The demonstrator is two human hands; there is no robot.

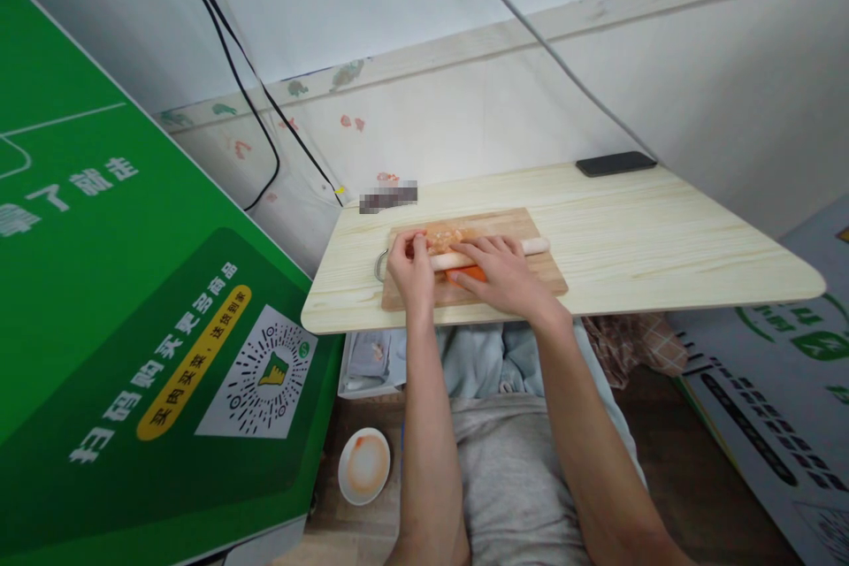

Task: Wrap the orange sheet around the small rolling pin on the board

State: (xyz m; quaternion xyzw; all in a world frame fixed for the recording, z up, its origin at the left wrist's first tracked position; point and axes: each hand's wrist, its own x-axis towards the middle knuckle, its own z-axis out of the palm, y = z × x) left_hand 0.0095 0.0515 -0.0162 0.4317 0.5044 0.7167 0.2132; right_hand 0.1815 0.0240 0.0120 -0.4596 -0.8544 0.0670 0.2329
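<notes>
A pale wooden rolling pin lies across a wooden cutting board, over a flattened orange piece that looks like dough. My right hand lies across the pin, fingers on its far side and thumb on the near side. At the pin's left end, my left hand has its thumb and fingers closed together. A bit of red shows at those fingertips, but what they pinch is mostly hidden. Orange smears with whitish bits cover the board beyond the pin.
The board lies near the front edge of a pale wood-grain table. A black phone lies at the back right. Below are a stained white bowl and a white box. A green panel stands to the left.
</notes>
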